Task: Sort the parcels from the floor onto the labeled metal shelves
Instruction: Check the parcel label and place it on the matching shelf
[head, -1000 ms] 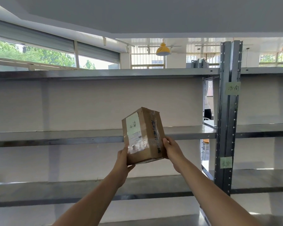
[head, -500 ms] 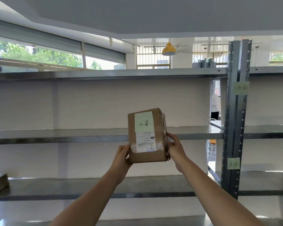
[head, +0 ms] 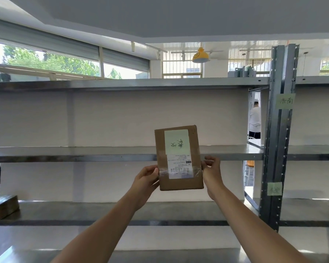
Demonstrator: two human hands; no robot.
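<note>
I hold a brown cardboard parcel [head: 179, 184] upright in front of the metal shelves, its face turned to me. A pale green handwritten note and a white shipping label are stuck on that face. My left hand [head: 145, 179] grips its left edge and my right hand [head: 211, 170] grips its right edge. The parcel hangs level with the middle shelf [head: 84, 153]. Two green labels [head: 284, 101] are taped to the shelf upright [head: 277, 145], one high and one low.
Another brown parcel [head: 3, 206] lies on the lower shelf [head: 84, 215] at the far left. The top shelf [head: 122, 83] and a bottom shelf run the full width. A person in white stands beyond the gap by the upright.
I have turned the parcel so its labelled face points straight at me. My view has shifted left, bringing the far-left parcel into sight.
</note>
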